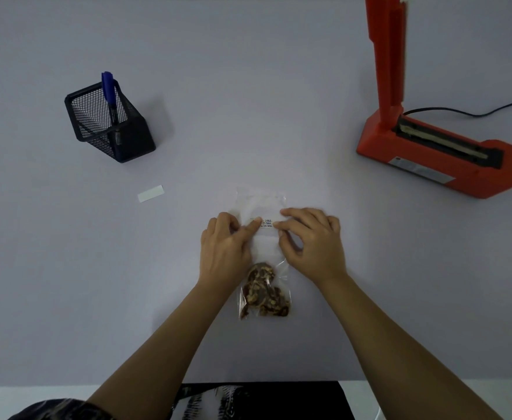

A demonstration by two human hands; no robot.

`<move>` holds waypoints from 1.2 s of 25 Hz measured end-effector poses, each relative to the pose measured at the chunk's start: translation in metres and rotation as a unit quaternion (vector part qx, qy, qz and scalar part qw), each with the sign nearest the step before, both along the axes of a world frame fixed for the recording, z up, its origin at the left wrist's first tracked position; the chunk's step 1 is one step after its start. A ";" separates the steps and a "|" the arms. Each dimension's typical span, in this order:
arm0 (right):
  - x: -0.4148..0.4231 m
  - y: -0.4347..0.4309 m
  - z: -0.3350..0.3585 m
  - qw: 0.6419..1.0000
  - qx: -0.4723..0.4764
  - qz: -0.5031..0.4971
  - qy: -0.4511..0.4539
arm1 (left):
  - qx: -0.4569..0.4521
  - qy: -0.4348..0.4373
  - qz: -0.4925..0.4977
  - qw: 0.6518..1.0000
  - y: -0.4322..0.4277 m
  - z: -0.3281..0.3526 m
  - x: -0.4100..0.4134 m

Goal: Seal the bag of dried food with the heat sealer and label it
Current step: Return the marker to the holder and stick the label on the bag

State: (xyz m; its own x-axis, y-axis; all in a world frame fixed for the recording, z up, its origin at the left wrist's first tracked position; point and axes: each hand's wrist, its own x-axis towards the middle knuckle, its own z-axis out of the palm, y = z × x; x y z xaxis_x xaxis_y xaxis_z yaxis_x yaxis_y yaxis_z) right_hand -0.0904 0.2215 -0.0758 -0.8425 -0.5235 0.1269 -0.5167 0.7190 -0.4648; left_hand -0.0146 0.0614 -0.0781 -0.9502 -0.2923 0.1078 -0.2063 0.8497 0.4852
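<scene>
Grey worktop (248,116) under everything. Orange heat sealer (430,153) stands well beyond my right hand (312,241) and out to its right, with the arm raised upright, the sealing strip exposed, and a black cord (476,112) trailing off right.

Black mesh pen holder (112,128) is far beyond my left hand (224,247) and to its left.

Clear bag (260,204) lies flat between and under both hands. The dried food (263,295) is bunched at the end nearest me, between my wrists.

Left hand: index finger out straight, pressing on the label (266,224). Right hand: fingers arched, tips resting on the bag at the label's other end. Neither hand grips anything.

The label sits across the bag, with small print I can't read.

A white strip (151,193) lies beyond and left of my left hand. A blue marker (109,92) stands in the holder.
</scene>
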 end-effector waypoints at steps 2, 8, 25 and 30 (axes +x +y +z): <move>0.000 0.000 0.000 1.000 0.002 0.001 0.002 | 0.031 0.013 0.019 0.999 0.001 -0.002 0.000; 0.000 0.001 0.002 1.000 0.020 0.003 0.013 | -0.004 0.049 -0.027 0.998 -0.006 -0.010 0.007; 0.000 0.003 0.001 0.989 0.135 0.056 0.012 | -0.033 0.072 -0.027 0.997 -0.004 -0.015 0.007; 0.000 0.002 0.001 0.991 0.130 0.044 0.012 | -0.034 0.067 -0.023 0.997 -0.004 -0.014 0.007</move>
